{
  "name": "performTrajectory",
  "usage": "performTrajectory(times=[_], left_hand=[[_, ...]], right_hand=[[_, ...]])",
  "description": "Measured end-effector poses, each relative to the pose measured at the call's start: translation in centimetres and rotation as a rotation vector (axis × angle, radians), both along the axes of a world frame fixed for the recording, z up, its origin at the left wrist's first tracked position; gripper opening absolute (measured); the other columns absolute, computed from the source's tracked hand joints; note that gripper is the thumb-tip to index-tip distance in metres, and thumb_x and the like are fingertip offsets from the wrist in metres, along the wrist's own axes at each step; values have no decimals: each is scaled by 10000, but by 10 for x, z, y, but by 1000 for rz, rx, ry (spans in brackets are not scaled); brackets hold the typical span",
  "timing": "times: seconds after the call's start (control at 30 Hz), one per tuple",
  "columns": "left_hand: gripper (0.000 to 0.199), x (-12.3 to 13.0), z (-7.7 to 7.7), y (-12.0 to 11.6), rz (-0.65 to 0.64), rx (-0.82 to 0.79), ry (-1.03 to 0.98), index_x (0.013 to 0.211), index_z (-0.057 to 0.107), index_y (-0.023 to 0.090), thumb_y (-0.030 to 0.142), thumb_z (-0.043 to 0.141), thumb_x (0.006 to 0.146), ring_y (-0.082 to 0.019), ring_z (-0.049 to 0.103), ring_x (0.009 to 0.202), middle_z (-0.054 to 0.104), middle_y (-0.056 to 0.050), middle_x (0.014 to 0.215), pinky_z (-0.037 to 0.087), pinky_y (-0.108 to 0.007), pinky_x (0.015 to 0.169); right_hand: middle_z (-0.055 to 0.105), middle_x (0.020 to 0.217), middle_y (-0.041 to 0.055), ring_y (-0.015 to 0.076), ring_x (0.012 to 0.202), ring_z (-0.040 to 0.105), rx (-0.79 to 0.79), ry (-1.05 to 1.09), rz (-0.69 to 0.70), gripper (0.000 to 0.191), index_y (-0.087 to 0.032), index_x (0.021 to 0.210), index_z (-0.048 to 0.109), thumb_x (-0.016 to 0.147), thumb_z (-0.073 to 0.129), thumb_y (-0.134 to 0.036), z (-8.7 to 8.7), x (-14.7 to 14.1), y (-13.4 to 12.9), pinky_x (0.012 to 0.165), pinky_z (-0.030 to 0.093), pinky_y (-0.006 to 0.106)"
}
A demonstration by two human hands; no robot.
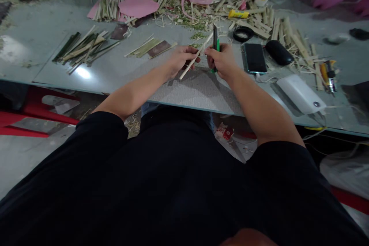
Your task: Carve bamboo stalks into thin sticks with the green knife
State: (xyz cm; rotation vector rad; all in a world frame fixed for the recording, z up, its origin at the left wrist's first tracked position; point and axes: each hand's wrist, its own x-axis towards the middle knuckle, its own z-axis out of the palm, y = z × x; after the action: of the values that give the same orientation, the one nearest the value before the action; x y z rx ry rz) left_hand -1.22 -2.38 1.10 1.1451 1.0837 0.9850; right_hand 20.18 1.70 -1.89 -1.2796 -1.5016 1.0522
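Observation:
My left hand point(181, 59) is closed on a thin pale bamboo strip point(191, 63), which slants up and to the right across the fingers. Beside it, my right hand point(221, 59) grips a green utility knife point(218, 45) with its dark blade point(215, 32) pointing away from me. The strip's upper end lies close to the blade; whether they touch I cannot tell. Left of my hands, a few flat strips point(144, 48) rest on the table with a brown piece of sandpaper point(158, 48) among them. Farther left is a loose bundle of green and pale strips point(83, 48).
Wood shavings and split strips point(198, 11) pile along the back with pink sheets point(138, 5). On the right lie a black phone point(254, 58), a black oval case point(279, 52), a tape roll point(243, 34), a white power bank point(301, 94) and a yellow glue tube point(238, 14).

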Motion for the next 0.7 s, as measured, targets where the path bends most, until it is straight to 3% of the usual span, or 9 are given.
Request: performTrajectory(times=[0.13, 0.27, 0.33, 0.43, 0.57, 0.7], left_hand=[[168, -3, -4, 4, 0, -4, 13, 1109, 938, 265, 273, 795, 1197, -152, 808, 733, 890, -60, 956, 604, -234, 673], [184, -3, 3, -1, 14, -18, -6, 1069, 922, 250, 273, 795, 1200, -144, 776, 709, 889, -61, 959, 567, -228, 649], [220, -2, 9, -6, 15, -42, -14, 1033, 896, 241, 227, 766, 1210, -126, 742, 678, 875, -42, 940, 540, -220, 636], [316, -1, 17, -12, -4, -53, -38, 977, 859, 219, 154, 699, 1241, -92, 670, 626, 827, -14, 884, 496, -214, 610], [333, -1, 16, -13, -43, -46, -32, 981, 868, 233, 173, 699, 1261, -101, 660, 698, 818, -7, 844, 491, -225, 652], [249, -1, 10, -8, -4, -81, -5, 993, 890, 305, 437, 876, 1204, -236, 837, 975, 743, -36, 692, 588, -279, 782]], right_hand=[[446, 603, -9, 254, 748, 459, -5, 17, -16, 789, -387, 826, 597, 735, 1011, -1053, 2, 0, -1, 745, 449, 514], [475, 645, -12, 239, 707, 431, -3, -23, -28, 687, -375, 837, 573, 920, 983, -921, 4, 1, 0, 735, 455, 494], [486, 669, -9, 268, 741, 489, 61, -115, -54, 637, -375, 840, 563, 1010, 982, -823, 4, 3, 1, 770, 507, 505], [560, 738, 16, 332, 891, 588, 219, -263, -92, 578, -383, 842, 577, 1019, 1010, -722, 5, 7, -1, 919, 582, 558], [744, 917, 51, 362, 1028, 607, 338, -294, -63, 534, -406, 898, 592, 993, 963, -777, 10, 8, -14, 1071, 565, 589], [654, 746, 78, 432, 1174, 589, 278, -300, -41, 619, -458, 902, 580, 940, 971, -937, 20, 5, -28, 1137, 520, 615]])
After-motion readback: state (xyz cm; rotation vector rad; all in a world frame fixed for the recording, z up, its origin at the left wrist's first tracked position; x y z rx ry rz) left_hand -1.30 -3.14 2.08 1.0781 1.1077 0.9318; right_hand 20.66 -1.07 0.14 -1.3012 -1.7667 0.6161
